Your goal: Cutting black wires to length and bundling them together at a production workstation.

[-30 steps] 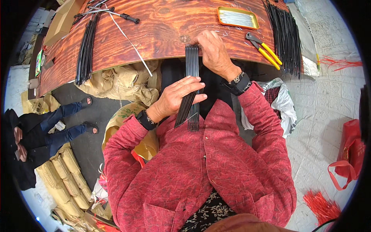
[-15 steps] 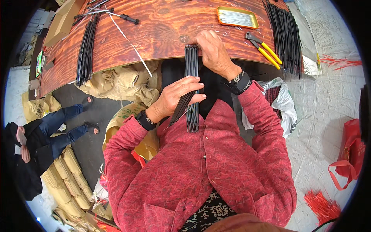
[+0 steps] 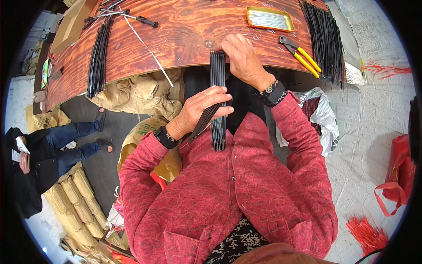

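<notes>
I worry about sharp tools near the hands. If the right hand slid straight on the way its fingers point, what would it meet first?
The right hand points up-left across the wooden table. That way looks bare as far as shown. The pliers and tray lie to its right, off that line.

One pair of yellow-handled pliers (image 3: 301, 53), one metal tray (image 3: 269, 19), two bundles of black strips on the tabletop (image 3: 176, 35), one red bag (image 3: 398, 176).

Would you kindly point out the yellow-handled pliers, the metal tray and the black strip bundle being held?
yellow-handled pliers (image 3: 303, 56), head view, on a handle.
metal tray (image 3: 290, 18), head view, on its right rim.
black strip bundle (image 3: 217, 70), head view, on its upper part.
</notes>
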